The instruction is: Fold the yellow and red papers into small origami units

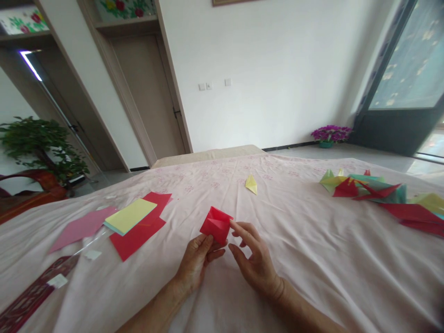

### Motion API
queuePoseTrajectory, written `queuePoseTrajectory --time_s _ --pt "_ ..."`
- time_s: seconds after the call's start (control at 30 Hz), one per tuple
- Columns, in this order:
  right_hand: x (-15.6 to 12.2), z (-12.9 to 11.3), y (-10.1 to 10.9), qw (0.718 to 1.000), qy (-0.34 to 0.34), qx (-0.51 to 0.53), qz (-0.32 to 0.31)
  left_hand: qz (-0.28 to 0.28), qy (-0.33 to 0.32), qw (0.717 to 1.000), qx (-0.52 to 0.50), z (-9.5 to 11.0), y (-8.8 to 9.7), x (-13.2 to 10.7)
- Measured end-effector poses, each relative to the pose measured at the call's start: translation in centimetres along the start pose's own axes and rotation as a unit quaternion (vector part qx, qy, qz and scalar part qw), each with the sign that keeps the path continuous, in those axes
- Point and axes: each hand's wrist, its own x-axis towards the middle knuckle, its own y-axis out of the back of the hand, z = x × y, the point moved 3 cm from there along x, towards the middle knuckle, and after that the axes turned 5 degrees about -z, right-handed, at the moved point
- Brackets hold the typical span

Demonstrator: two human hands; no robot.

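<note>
Between my hands is a small piece of folded red origami paper (215, 225), square in outline with one flap lifted. My left hand (198, 255) pinches its lower edge, the thumb on top and the fingers beneath. At the paper's right edge, my right hand (252, 253) has its thumb and index finger apart, and the index fingertip touches or nearly touches the corner. Farther back on the cloth lies a folded yellow paper piece (251, 184).
Left on the pink bedspread (305, 277) lie yellow sheets (133, 215), red sheets (138, 238), a pink sheet (83, 226) and a dark red patterned strip (31, 291). Several folded paper cranes (367, 187) are grouped at the right. A potted plant (38, 143) stands far left.
</note>
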Motion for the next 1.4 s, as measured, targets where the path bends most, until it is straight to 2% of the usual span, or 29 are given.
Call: queuePoseTrajectory --time_s 0.23,0.57,0.7,0.97,1.4 --pt "-0.02 0.14 -0.18 0.999 0.023 -0.026 -0.015 -0.013 0.003 1.0 0.006 -0.22 0.08 0.04" --pt "0.01 0.21 0.3 0.998 0.013 -0.059 0.015 -0.02 0.035 0.999 -0.032 -0.32 0.11 0.13" --pt "0.12 0.14 0.32 0.998 0.012 -0.059 0.007 -0.013 0.043 0.998 -0.047 -0.34 0.26 0.19" --pt "0.04 0.73 0.25 0.998 0.013 -0.059 -0.005 -0.026 0.037 0.999 -0.013 -0.35 0.23 0.05" --pt "0.49 0.51 0.3 0.996 0.051 -0.072 -0.031 -0.034 0.029 0.999 -0.004 -0.69 0.61 0.32"
